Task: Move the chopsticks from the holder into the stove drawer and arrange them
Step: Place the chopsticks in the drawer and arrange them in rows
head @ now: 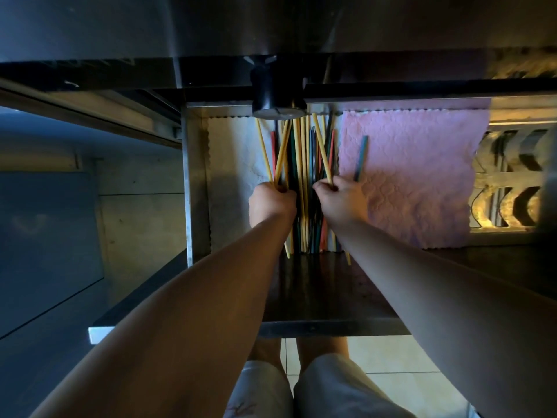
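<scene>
The open stove drawer (197, 188) holds a loose heap of several coloured chopsticks (303, 164), yellow, red, green and blue, lying lengthwise on a pale liner. My left hand (271, 205) is closed on a few yellow chopsticks (275, 155) at the heap's left side. My right hand (340, 200) grips other yellow chopsticks (322, 149) at its right side. One blue-green chopstick (361, 158) lies apart on the pink cloth (416, 176). The black chopstick holder (277, 95) stands on the drawer's far edge above the heap.
The pink cloth covers the drawer's right part. A dark drawer front (325, 291) lies near me. A metal grate (512, 182) is at the right, a blue-grey cabinet face (48, 236) at the left. My legs and tiled floor (391, 357) show below.
</scene>
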The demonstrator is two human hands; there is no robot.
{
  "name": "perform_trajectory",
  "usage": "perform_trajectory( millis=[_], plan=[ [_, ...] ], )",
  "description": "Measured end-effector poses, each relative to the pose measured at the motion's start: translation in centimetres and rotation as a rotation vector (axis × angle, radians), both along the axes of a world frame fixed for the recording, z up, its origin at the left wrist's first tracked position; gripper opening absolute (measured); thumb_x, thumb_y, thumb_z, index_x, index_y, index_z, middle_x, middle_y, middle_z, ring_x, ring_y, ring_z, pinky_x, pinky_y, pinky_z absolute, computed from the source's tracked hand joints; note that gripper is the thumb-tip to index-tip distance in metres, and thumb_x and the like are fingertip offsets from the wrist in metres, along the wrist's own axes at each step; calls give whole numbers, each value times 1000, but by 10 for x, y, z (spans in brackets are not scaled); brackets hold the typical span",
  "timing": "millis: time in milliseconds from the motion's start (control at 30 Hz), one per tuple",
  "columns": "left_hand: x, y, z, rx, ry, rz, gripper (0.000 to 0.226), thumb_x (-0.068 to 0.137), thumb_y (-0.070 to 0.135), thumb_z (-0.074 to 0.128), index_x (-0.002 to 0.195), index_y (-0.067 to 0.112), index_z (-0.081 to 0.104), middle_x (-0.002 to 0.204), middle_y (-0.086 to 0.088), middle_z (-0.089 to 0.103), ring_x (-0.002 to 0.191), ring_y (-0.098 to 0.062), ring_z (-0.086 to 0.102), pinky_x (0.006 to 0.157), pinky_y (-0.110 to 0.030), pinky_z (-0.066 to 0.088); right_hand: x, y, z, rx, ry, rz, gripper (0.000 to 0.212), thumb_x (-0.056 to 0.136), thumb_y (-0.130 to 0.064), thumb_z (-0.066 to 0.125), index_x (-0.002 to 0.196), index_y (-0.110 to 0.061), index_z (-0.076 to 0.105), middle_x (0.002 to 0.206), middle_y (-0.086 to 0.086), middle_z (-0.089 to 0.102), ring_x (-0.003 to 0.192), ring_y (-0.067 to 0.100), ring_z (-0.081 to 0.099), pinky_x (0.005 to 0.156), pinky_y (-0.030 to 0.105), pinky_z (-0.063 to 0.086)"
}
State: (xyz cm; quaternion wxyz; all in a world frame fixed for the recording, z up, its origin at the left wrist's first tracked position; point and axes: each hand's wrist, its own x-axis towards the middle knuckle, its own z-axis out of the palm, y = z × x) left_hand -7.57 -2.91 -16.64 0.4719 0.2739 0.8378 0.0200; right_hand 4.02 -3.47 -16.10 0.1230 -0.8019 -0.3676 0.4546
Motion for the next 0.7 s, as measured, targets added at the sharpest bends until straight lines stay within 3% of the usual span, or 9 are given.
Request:
perform_trajectory(
  millis=[67,200,300,433,567,667,700],
  plan=[
    [1,1,1,2,-4,-8,20,83,30,65,90,12,65,80,-4,62,67,-21,56,63,-27,43,0,2,2,8,-32,29,19,91,-25,62,103,-15,73,90,3,68,77,10,56,48,10,35],
    [-3,-3,2,33,-13,53,29,88,34,58,99,9,67,86,-7,63,81,-27,60,70,-27,44,-7,7,-1,21,-18,83,19,89,-25,65,105,-18,73,90,-2,68,74,9,58,47,3,36],
    [-12,-7,3,48,-29,92,34,93,34,50,104,8,68,93,-9,68,90,-30,65,77,-31,51,-18,13,-8,14,-81,134,21,86,-27,68,104,-16,72,94,2,71,76,14,62,64,21,49],
    [-22,-11,7,67,-57,75,34,97,34,45,102,8,65,90,-9,65,86,-29,62,67,-29,41,-26,14,-15,3,-165,161,19,86,-28,67,97,-13,68,95,8,71,86,26,68,77,37,57],
    [-25,-13,10,82,-99,53,37,95,38,44,100,8,65,91,-12,68,85,-32,64,70,-33,49,-28,18,-14,-43,-239,239,20,88,-29,63,99,-13,66,100,8,70,92,28,66,79,34,54],
    [-25,-16,1,82,-141,90,33,82,40,42,88,13,60,86,-16,69,82,-41,67,75,-52,58,-33,22,-10,-81,-296,277,21,87,-27,62,99,-10,66,100,10,69,93,30,66,75,32,52],
    [-23,-16,2,65,-147,95,29,83,37,44,88,13,59,86,-17,68,83,-41,67,75,-51,58,-34,23,-8,-94,-302,277,22,86,-27,63,98,-9,66,99,10,69,92,30,66,74,31,51]
  ],
)
